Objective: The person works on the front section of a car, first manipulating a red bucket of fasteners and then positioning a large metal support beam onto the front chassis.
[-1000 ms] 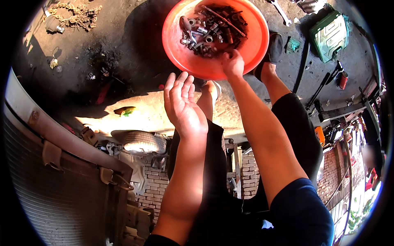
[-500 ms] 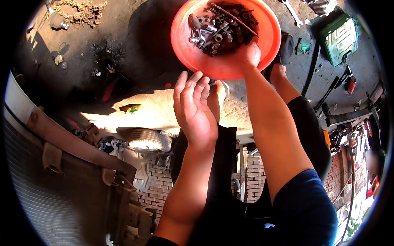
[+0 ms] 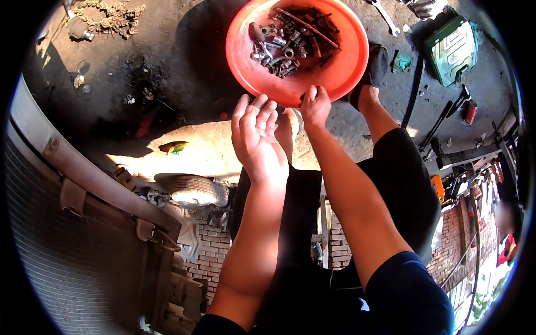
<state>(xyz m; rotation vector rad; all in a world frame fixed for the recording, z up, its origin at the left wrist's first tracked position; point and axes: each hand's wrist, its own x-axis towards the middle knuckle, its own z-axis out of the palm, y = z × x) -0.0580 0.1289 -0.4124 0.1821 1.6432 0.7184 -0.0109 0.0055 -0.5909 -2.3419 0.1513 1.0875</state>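
Observation:
A round red-orange basin (image 3: 248,75) stands on the ground ahead of me, with a heap of dark metal sockets, nuts and bolts (image 3: 289,51) in it. Among these lies a long thin rod (image 3: 308,27). My left hand (image 3: 258,140) is palm up just short of the basin's near edge, its fingers loosely stretched and apart. No object shows on its palm. To its right my right hand (image 3: 316,108) is closed at the near rim, fingers curled inward. Whatever those fingers hold, if anything, is hidden.
A wrench (image 3: 385,17), a green case (image 3: 453,51) and a red can (image 3: 470,112) lie to the right. Chain (image 3: 114,18) is at the far left. A large ribbed panel (image 3: 72,240) and a tyre (image 3: 198,190) stand near left. My shod foot (image 3: 377,66) is beside the basin.
My right hand has drawn back out of the basin toward me and left, closing at the near rim. My left hand stays palm up, a little lower. The whole view has shifted slightly.

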